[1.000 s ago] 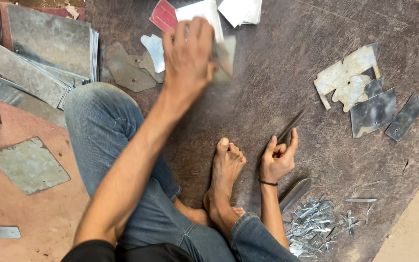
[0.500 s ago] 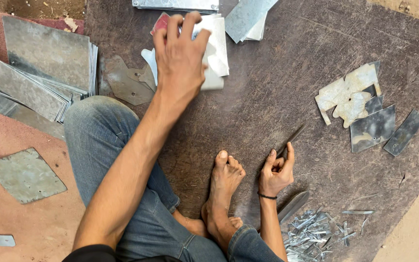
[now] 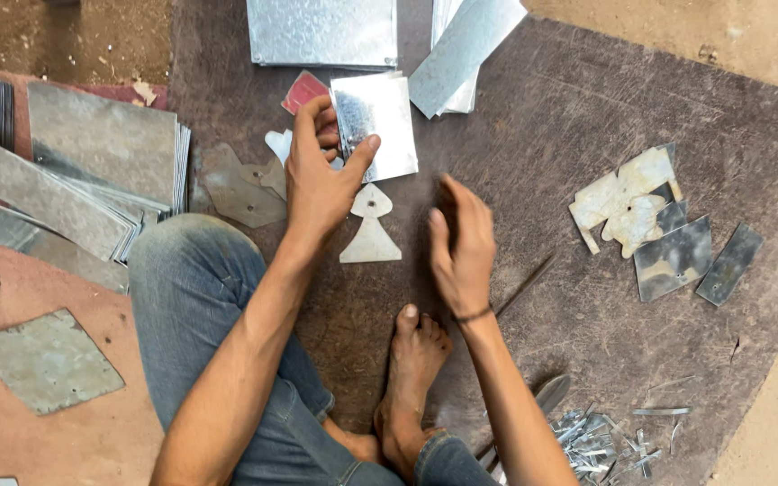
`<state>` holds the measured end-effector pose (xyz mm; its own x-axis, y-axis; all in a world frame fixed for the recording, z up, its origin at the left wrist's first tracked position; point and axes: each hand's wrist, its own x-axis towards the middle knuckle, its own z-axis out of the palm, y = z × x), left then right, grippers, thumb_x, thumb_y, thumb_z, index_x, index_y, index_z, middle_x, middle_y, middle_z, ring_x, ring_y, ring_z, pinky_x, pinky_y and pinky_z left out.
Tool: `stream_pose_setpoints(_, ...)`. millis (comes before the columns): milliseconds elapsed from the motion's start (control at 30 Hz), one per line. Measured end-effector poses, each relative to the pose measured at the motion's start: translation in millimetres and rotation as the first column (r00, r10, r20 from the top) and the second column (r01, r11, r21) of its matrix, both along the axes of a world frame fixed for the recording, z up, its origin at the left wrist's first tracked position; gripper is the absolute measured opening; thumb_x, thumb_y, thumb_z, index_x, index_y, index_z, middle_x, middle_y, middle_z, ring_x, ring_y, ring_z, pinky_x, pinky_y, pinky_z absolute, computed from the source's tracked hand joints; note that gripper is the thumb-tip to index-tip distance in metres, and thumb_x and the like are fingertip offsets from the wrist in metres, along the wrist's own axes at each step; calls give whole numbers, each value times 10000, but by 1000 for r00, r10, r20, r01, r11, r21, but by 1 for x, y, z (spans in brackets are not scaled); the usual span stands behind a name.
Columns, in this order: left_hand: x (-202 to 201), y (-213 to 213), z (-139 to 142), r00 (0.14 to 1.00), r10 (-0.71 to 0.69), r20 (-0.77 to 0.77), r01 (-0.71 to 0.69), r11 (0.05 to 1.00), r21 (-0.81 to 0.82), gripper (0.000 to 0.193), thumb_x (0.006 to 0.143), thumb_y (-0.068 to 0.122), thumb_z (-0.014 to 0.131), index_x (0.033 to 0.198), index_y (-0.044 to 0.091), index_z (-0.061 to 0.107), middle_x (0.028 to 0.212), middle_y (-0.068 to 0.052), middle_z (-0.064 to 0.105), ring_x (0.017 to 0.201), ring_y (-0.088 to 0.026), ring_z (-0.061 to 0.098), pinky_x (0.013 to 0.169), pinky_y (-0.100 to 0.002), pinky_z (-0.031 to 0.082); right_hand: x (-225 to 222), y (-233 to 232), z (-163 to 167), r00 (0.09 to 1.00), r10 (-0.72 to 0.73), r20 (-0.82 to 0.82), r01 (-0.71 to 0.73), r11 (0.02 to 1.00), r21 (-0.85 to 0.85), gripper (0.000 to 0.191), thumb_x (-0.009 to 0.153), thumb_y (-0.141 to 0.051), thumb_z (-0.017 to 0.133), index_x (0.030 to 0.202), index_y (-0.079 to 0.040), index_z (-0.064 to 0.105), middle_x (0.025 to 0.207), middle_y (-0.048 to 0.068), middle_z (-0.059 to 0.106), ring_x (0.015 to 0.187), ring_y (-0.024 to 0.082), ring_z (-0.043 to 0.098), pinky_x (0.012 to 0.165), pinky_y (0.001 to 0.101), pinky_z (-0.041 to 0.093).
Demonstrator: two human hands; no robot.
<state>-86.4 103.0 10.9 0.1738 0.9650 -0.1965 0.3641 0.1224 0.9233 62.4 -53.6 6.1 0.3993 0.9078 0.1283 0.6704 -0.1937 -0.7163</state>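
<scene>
Left hand (image 3: 317, 184) is clamped on a small shiny metal sheet (image 3: 375, 126) — thumb across its near edge, fingers curled behind the left side, holding it just above the dark mat (image 3: 587, 108). Right under it lies a cut-out metal shape (image 3: 371, 229), pale, with a narrow top and flared base, flat on the mat between the two hands. The right hand (image 3: 461, 247) hovers near it, fingers loosely spread and blurred, nothing in its grasp as far as the view shows.

How far along? Judging by the lay of things, a fair bit is done: a pile of cut shapes (image 3: 628, 202) sits over on the right with dark offcuts (image 3: 677, 256) beside it, and a heap of slim trimmings (image 3: 601, 441) lies near the right forearm. Plenty left too — a stack of blank sheets (image 3: 321, 31) waits at the far edge and more plates (image 3: 92, 171) are piled on the left.

Against half a second ago: the left hand was then reaching flat over the sheets, and now it has one gripped and drawn closer. The right hand was down by the foot (image 3: 411, 369) holding a thin dark tool (image 3: 524, 283) — now that tool lies on the mat and the hand has come up empty toward the cut-out
</scene>
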Motion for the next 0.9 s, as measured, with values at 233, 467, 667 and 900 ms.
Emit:
stream_pose_setpoints(233, 8, 11, -6, 973, 144, 179, -95, 961, -258, 708, 825, 63, 775, 1445, 41, 435, 1157, -114, 651, 1007, -206, 622, 879, -373, 560, -12, 82, -1, 962, -63, -266, 44, 996, -76, 542, 985, -145, 671, 1472, -2, 479, 1281, 167, 603, 1121, 265, 646, 953, 376, 536)
stream_pose_setpoints(467, 16, -18, 6, 992, -13, -122, 17, 999, 34, 517, 806, 26, 783, 1290, -5, 604, 1286, -166, 555, 1172, -328, 607, 1007, -405, 501, 0, 68, -9, 909, -51, -414, -27, 983, -179, 400, 935, -130, 755, 1264, 13, 581, 1100, 67, 573, 949, 169, 575, 841, 297, 496)
stream_pose_setpoints(667, 12, -39, 37, 964, 17, -267, 65, 954, 294, 499, 784, 86, 859, 1233, 105, 641, 1531, -207, 401, 1414, -402, 403, 1159, -503, 349, -5, 49, 5, 858, -72, -508, 1, 990, -138, 236, 974, -128, 689, 1134, 2, 575, 1070, 69, 496, 873, 170, 557, 763, 304, 485)
stream_pose_setpoints(900, 0, -29, 27, 982, 13, -191, 4, 996, 86, 605, 799, 83, 839, 1328, 88, 545, 1361, -166, 559, 1239, -339, 532, 1067, -471, 425, -18, 48, 9, 889, -91, -449, -38, 962, -269, 370, 956, -105, 703, 1248, 20, 514, 1051, 118, 600, 955, 198, 627, 839, 312, 515)
